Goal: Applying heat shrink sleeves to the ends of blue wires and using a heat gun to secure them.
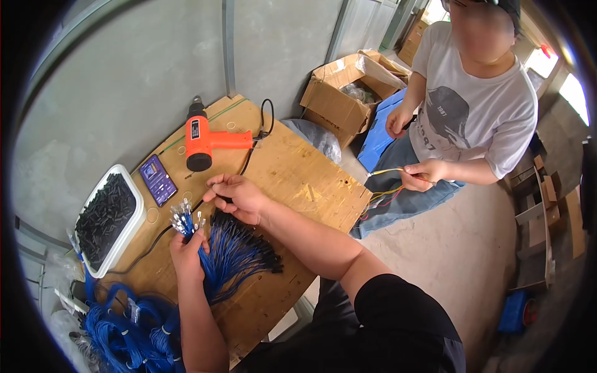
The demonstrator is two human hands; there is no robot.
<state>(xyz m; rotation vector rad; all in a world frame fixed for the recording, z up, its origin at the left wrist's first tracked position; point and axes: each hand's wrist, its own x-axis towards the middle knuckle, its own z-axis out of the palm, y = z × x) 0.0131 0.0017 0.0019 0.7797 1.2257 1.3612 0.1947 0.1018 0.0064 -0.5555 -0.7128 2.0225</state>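
Note:
Gripped in my left hand (188, 256) is a bundle of blue wires (224, 264). Bare metal terminals (181, 219) stick up above the thumb, and the wires fan out to the right over the table, many with black ends. My right hand (241, 198) hovers just right of the terminals, thumb and fingers curled together. Something dark shows inside those fingers, too small to name. A white tub (138, 189) full of short black tubes (107, 219) stands to the left, beside a phone with a lit screen (158, 180).
An orange heat gun (200, 140) stands at the table's (298, 180) far side, its black cord trailing. Coils of blue wire (127, 336) lie at the near left. Across the right corner, a co-worker (476, 105) holds yellow and red wires. Open cardboard boxes (339, 102) stand behind.

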